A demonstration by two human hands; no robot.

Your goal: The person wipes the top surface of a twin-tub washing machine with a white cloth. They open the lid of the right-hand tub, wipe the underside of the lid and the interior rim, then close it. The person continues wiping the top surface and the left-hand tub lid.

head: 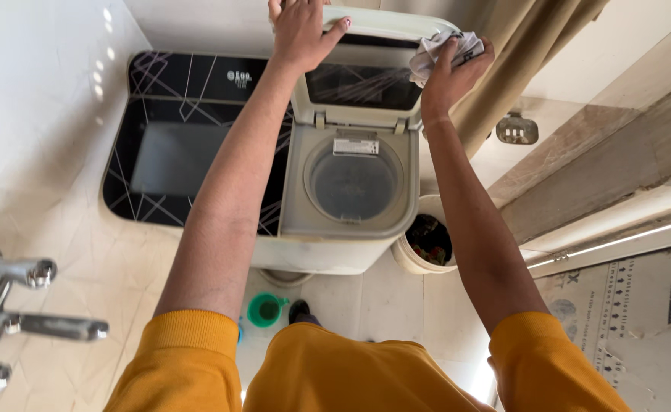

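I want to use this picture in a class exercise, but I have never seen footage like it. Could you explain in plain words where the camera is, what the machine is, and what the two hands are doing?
The camera sits on a person's head and looks down, so you see their own arms in yellow sleeves. Below is a twin-tub washing machine: a dark patterned lid covers the left tub, and the right tub's lid is raised, showing a round inner cover. The left hand holds the top edge of the raised lid. The right hand presses a crumpled whitish cloth against the lid's right side. On the floor stand a pale bucket with dark contents and a small green mug. Metal taps show on the left wall.
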